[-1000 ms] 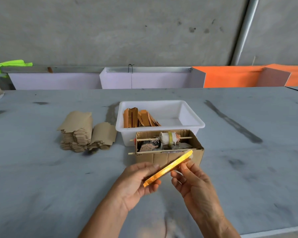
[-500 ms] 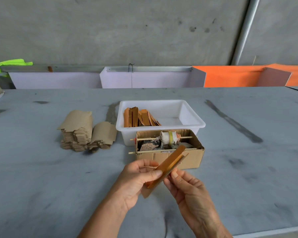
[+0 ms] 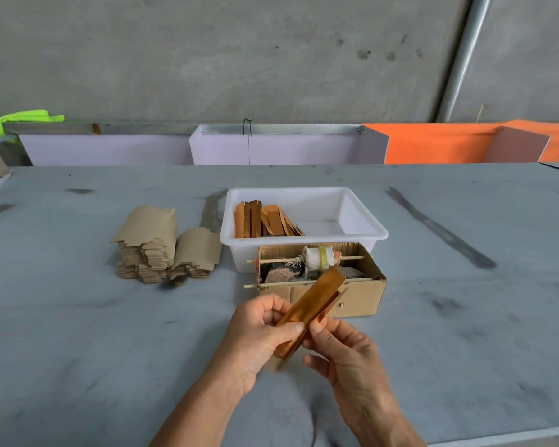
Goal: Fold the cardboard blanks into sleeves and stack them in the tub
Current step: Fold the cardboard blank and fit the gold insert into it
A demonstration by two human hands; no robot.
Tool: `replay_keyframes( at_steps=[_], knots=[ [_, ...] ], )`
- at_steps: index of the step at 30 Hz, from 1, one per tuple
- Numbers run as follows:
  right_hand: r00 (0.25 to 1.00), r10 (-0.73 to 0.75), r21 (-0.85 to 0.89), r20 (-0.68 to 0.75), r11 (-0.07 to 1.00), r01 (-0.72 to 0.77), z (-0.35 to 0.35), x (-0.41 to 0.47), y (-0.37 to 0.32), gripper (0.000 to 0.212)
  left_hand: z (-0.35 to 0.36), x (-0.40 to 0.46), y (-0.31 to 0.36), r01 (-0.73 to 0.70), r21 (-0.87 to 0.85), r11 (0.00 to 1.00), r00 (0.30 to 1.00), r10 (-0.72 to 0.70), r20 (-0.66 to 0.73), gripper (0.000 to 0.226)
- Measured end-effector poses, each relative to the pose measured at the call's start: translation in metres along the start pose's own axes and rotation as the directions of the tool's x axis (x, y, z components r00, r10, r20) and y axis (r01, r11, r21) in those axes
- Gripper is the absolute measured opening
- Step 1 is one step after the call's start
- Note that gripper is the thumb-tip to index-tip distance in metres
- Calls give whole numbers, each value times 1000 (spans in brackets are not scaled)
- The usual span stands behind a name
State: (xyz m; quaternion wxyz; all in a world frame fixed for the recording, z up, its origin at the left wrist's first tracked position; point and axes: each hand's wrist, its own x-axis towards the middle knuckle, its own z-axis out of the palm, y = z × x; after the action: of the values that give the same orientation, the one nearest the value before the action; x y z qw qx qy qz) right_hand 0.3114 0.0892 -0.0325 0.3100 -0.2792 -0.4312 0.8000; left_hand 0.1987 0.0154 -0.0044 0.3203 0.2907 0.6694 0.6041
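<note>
So one glossy orange blank [image 3: 309, 312] is being worked on mid-air, just in front of the open cardboard box [image 3: 352, 298] and above the table [image 3: 78, 350]. It's being pinched near its lower end by the left hand [image 3: 259, 337], thumb on top and fingers curled behind, while the right hand [image 3: 342, 353] is being held against the underside with its thumb pressed on the edge and the other fingers curled loosely below. Both sets of fingers are clamped on that one piece. A side flap is being turned up along the length, so the fold looks partly done, not closed into a sleeve yet.

Progress-wise: a small batch of finished sleeves [image 3: 265, 219] is being kept upright in the left end of the white tub [image 3: 362, 227], and most of the tub floor is being left bare. Two sizeable stacks of brown flat blanks [image 3: 162, 246] are being left waiting on the table to the left of the tub. Judging by that, the job is being seen as early on, with far more left than done. The box seems to be holding some spooled stuff on sticks, purpose can't be told.
</note>
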Motion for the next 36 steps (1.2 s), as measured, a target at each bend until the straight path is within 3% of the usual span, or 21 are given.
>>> replay_keyframes(
  at_steps=[5, 10, 14, 20, 24, 28, 36],
  knots=[
    [994, -51, -70, -102, 997, 44, 6, -1, 1, 8, 4, -2, -2, -36, 1, 999, 999, 36, -8, 10],
    [978, -65, -61, -199, 997, 54, 5, -1, -1, 20, 11, -7, -5, -17, 97, 995, 1000, 15, 22, 40],
    [978, -48, -60, -202, 998, 36, 0, -1, -3, 27, 9, -5, -4, 20, 54, 998, 1000, -20, 4, 40],
    [982, -55, -86, -179, 995, 40, -15, 5, -22, 22, -4, -3, 2, 26, 79, 997, 991, -36, 130, 40],
    [979, -35, -36, -201, 999, 28, -17, 8, -21, 15, -5, 3, -1, 20, -134, 991, 999, -26, -41, 37],
    [964, -17, 67, -264, 997, 36, -8, 9, -16, 12, 13, 2, -11, 26, -407, 913, 986, -90, -139, 19],
    [945, 0, 59, -327, 998, 20, 13, 9, -16, 15, 24, 3, -12, -50, -535, 844, 971, -84, -223, 11]
  ],
)
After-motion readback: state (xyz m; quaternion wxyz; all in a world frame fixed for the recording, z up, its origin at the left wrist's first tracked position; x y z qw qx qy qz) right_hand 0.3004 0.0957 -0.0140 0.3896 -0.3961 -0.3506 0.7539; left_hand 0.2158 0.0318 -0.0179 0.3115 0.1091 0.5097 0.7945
